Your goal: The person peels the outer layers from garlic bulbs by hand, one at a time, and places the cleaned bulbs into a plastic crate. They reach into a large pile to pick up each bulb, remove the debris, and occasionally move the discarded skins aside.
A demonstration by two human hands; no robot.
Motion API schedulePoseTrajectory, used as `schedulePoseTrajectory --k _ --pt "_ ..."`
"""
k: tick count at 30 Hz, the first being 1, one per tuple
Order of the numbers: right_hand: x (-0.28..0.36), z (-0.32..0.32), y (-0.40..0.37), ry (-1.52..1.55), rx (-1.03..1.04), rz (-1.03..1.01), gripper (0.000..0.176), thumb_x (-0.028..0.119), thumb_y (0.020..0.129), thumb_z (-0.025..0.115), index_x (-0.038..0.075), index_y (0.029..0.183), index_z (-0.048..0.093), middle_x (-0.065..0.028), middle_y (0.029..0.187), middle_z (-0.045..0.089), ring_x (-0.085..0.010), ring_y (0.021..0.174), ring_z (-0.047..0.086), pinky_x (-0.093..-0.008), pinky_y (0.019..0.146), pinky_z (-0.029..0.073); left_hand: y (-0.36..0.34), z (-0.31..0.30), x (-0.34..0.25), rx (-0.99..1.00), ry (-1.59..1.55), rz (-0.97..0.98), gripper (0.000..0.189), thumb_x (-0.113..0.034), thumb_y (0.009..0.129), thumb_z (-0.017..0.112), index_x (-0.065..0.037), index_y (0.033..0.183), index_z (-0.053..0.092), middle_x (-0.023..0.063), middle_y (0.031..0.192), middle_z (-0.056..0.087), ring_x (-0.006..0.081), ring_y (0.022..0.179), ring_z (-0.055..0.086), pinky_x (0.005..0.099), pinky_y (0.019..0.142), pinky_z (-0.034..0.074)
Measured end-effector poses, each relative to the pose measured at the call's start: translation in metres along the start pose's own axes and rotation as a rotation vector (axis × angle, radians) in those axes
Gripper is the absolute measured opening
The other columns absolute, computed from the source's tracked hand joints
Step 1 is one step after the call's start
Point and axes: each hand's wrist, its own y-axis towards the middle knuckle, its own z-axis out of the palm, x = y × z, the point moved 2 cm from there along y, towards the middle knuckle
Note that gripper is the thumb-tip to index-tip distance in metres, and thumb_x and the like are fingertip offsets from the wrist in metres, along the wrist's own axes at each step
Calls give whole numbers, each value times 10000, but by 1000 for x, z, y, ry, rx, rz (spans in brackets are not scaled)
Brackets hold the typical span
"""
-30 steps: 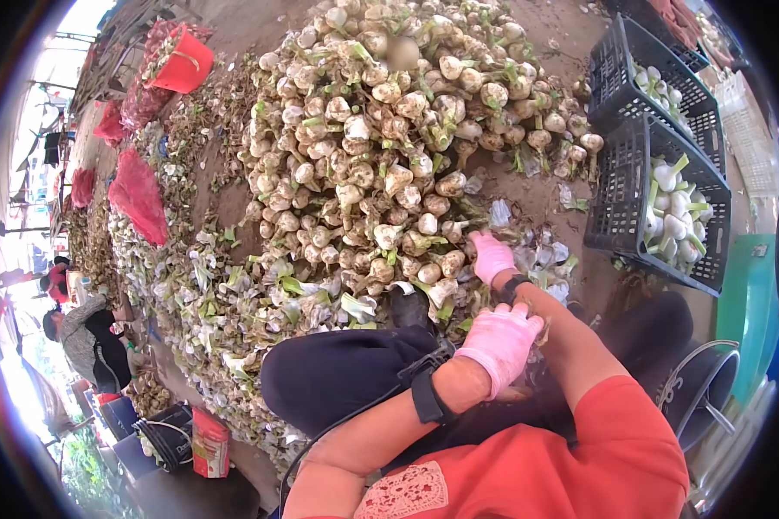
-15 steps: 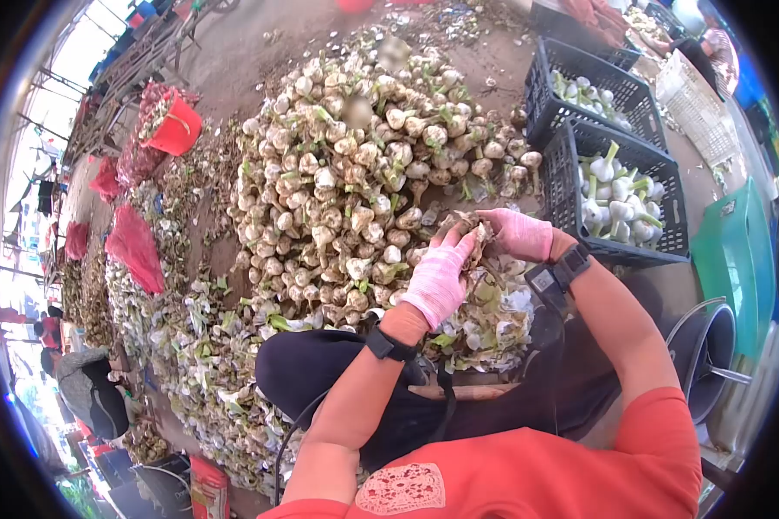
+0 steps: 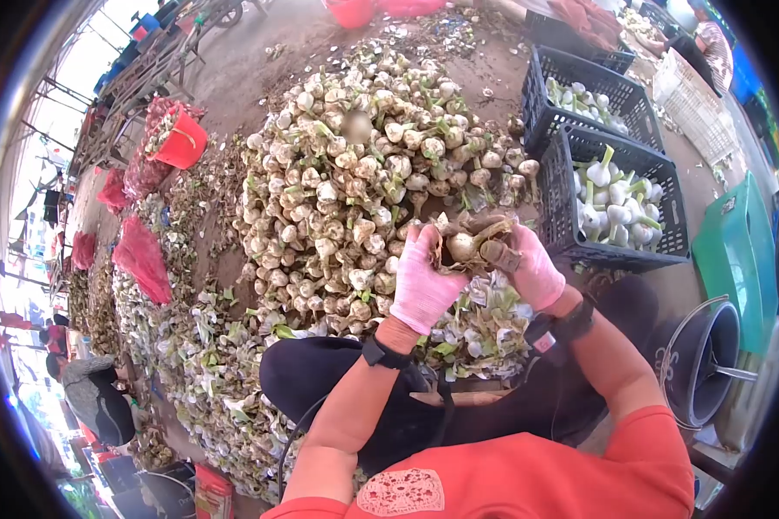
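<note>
A garlic bulb [image 3: 463,247] with dry brown outer skin and a stem bent off to the right is held between my hands. My left hand [image 3: 428,281], in a pink glove with dirty fingertips, closes on its left side and loose skins. Gloved the same way, my right hand [image 3: 532,266] grips it at the stem side, thumb against the bulb. Just beyond my hands lies a big heap of unpeeled garlic bulbs [image 3: 320,199]. Below them, between my knees, is a pile of peeled-off skins [image 3: 485,324].
Two dark plastic crates [image 3: 556,203] of cleaned white garlic stand to the right, near a green tub [image 3: 740,259] and a grey bucket [image 3: 705,363]. Garlic skins [image 3: 208,363] cover the ground at left. A red bucket [image 3: 182,143] stands farther back. Another person [image 3: 714,52] sits at the upper right.
My hands have moved apart and turned, bringing the garlic bulb between them into sight. Before, they were close together, with the left fingers over it.
</note>
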Motion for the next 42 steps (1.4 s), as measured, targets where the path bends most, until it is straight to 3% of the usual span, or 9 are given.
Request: schedulePoseTrajectory --k 7,14,17,21,24,26,28,37,42 --pt "-11 20 13 460 -105 82 289 174 916 580 -16 1132 547 -62 1034 626 -120 897 607 -254 823 498 -3 6 5 -112 22 38 442 4 597 777 4 990 574 86 1005 537 193 900 563 298 797 478" --pt "-19 15 16 489 -81 132 263 163 934 551 -6 1134 566 -53 1028 627 -112 894 599 -253 782 494 -8 -3 5 -121 122 97 451 85 700 682 -8 1116 535 57 999 588 145 908 588 276 805 507" --pt "-14 6 11 4 -84 -66 256 129 932 534 19 1158 579 -14 1002 626 -58 851 560 -223 709 466 -6 -2 14 -83 -22 36 452 95 710 670 -1 1127 529 63 1010 598 147 909 598 274 819 503" --pt "-4 7 9 129 -126 43 222 101 917 540 5 1107 603 -22 921 645 -70 797 563 -243 668 470 -3 1 7 -42 -147 -21 447 90 722 674 4 1135 525 75 1031 607 143 931 599 269 830 499" --pt "-3 3 7 -137 -204 96 194 61 877 563 -10 1047 624 -41 836 658 -96 731 563 -264 638 470 -5 4 12 -28 -131 -61 455 85 724 682 5 1143 522 81 1042 610 143 940 599 270 829 500" --pt "2 5 6 -600 -256 -152 195 -9 819 566 -21 1002 633 -64 799 662 -108 720 573 -270 654 477 -5 7 7 -20 -281 -139 454 79 731 678 3 1150 522 76 1040 612 139 946 597 269 832 499" --pt "7 8 6 -496 -265 -102 210 -36 799 557 -27 995 630 -69 814 664 -107 744 578 -265 672 477 -4 7 2 -14 -430 -220 452 73 739 675 2 1158 521 72 1037 614 136 952 595 269 835 497" --pt "11 8 9 -384 -161 -46 273 -112 769 483 -53 1011 595 -94 864 655 -100 818 566 -243 720 467 -3 0 8 65 -1015 -714 391 -349 930 406 -70 1168 538 72 954 635 164 715 572 301 662 509" --pt "-8 2 10 -209 -196 0 284 -109 774 460 -71 1031 574 -99 870 643 -106 813 555 -241 698 461 -7 -3 8 76 -1011 -754 360 -354 945 438 -89 1166 544 58 964 633 141 774 591 267 628 483"
